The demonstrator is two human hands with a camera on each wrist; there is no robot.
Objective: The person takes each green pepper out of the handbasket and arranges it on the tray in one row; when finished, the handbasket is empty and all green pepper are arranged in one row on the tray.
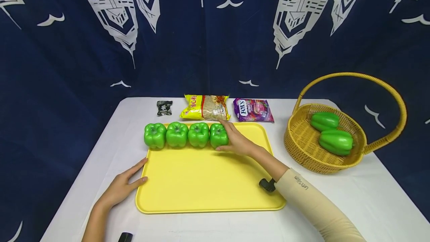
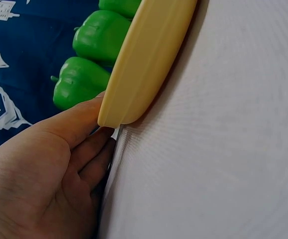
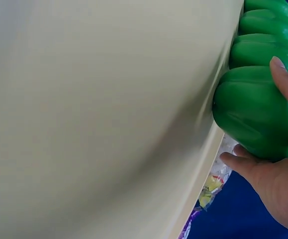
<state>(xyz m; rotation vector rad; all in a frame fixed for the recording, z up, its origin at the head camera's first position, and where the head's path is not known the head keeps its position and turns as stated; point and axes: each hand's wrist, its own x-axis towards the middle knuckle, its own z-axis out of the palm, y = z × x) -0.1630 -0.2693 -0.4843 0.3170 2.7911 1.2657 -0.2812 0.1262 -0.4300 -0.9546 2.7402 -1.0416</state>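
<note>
Four green bell peppers stand in a row along the far edge of a yellow tray [image 1: 208, 182]. My right hand [image 1: 236, 141] holds the green bell pepper [image 1: 218, 136] at the right end, its thumb and fingers on either side. In the right wrist view, this pepper [image 3: 255, 112] sits against its neighbour [image 3: 265, 50]. My left hand [image 1: 122, 184] rests at the tray's left edge, fingertips and thumb touching the rim. The left wrist view shows the tray's side [image 2: 144, 59] at the fingers, with peppers [image 2: 101, 37] beyond.
A wicker basket [image 1: 292, 156] with a tall handle stands at the right, holding two green peppers [image 1: 336, 142]. Behind the tray lie a small black packet [image 1: 164, 108], a yellow food bag [image 1: 205, 107] and a purple candy bag [image 1: 253, 110]. A dark blue printed curtain [image 1: 201, 47] hangs behind.
</note>
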